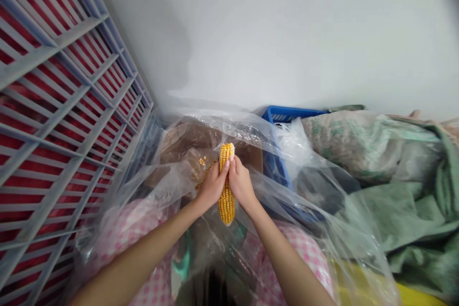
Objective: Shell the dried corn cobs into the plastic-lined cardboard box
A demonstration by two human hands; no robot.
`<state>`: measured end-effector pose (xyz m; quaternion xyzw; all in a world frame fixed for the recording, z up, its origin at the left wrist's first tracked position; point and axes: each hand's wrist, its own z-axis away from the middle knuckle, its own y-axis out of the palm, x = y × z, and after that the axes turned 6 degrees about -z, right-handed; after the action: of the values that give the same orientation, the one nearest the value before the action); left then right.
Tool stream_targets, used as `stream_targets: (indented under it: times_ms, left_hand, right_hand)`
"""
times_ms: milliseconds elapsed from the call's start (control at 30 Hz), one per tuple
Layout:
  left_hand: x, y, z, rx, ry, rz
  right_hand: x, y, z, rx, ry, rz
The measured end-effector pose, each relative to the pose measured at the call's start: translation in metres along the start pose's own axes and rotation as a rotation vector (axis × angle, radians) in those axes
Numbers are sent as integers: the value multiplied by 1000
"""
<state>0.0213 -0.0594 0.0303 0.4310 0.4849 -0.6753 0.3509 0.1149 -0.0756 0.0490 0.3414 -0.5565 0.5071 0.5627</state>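
An ear of corn (226,201) with yellow kernels is held upright between both hands, its pale end at the top right. My left hand (214,181) grips it from the left, thumb against the kernels. From the other side my right hand (241,177) is closed on it, and the two thumbs nearly meet near the upper part. Below and behind the hands, a clear plastic bag (172,179) lines a cardboard box (175,141). Some loose corn kernels (202,160) lie in the bag, left of the ear.
A grey slatted crate (75,76) with red behind its slats stands on the left. At right are a blue basket (281,114), a woven sack (369,148) and green cloth (412,210). A white wall (287,33) rises behind. Plastic covers the knees in pink checks (304,253).
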Motion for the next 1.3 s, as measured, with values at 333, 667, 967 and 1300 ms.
stream_targets:
  times_ms: [333, 667, 967, 1300]
  left_hand:
    - [-18, -27, -11, -101, -159, 378]
    - [-17, -24, -7, -17, -135, 436]
    - [-27, -32, -11, -60, -313, 661]
    - [-39, -41, -8, -33, -343, 1043]
  right_hand:
    - [43, -57, 4, 384, 101, -913]
    - [36, -43, 7, 490, 209, -987]
    - [20, -30, -9, 173, 220, -591]
    - [9, 4, 6, 455, 531, -493]
